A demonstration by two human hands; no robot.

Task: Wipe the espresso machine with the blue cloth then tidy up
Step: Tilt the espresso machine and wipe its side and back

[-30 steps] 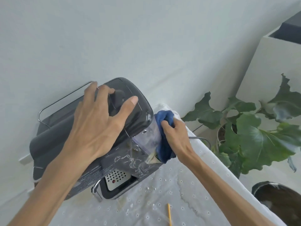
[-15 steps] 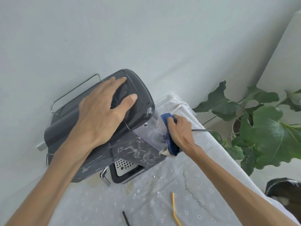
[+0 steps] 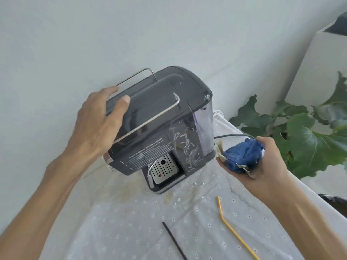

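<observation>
- Two hands are busy at the bench, which has a white cloth with little holes over it.
- The left hand rests on the top of the espresso machine, fingers spread apart, thumb on the lid. It looks like it is holding the machine steady.
- The right hand is closed around the blue cloth, all bunched up. Some pale paper bits stick out under it.
- The blue cloth is just beside the machine, near the bench's right edge, not touching it.
- The machine stands at the back of the bench, close to the wall.
- I think the wiping is partly done, but I cannot tell if every side is clean.
- Tidying is left: a yellow straw and a black stick lie near the front edge, and crumbs and a brown stain sit by the machine.
</observation>
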